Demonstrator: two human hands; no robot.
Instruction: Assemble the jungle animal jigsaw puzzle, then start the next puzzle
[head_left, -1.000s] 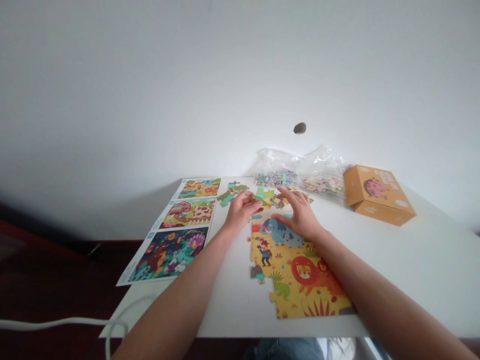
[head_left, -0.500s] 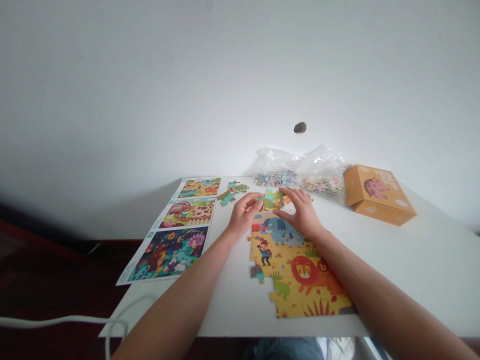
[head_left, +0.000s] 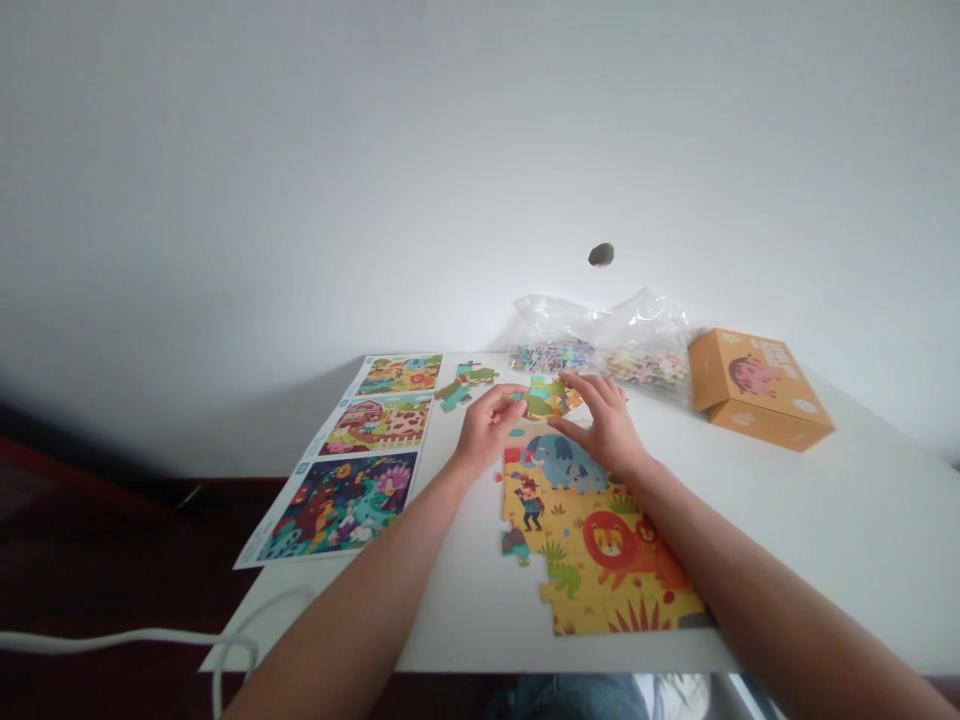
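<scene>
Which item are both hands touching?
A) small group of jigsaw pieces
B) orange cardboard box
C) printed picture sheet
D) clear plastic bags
A. The left hand and right hand both have fingers on the small group of jigsaw pieces, just above the assembled puzzle.

Puzzle (head_left: 585, 500): we record yellow ground, blue elephant, orange-red lion.
Box (head_left: 757, 390): we record orange, pink animal print.
Sheet (head_left: 337, 505): we record three multicoloured scenes.
Table (head_left: 825, 520): we record white.
</scene>
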